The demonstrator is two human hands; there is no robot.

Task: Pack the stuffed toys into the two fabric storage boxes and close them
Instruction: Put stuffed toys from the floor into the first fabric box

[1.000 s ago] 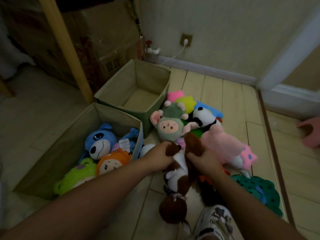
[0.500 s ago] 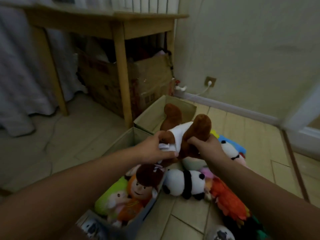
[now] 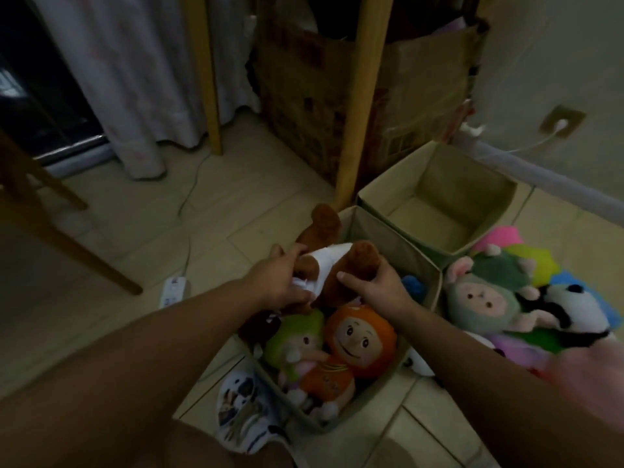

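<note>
Brown and white plush, a stuffed dog, is hanging legs-up at centre frame, the left hand and right hand both clamping it, probably to feed it head-first into the nearer fabric box. That box is holding an orange doll and a green doll. The farther fabric box, upper right, is lying empty; a panda is waiting at right.

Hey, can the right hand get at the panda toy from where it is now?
Probably yes, once it lets go: the panda lies uncovered atop the floor pile, beside the near box. But the right hand currently grips the brown toy.
</note>
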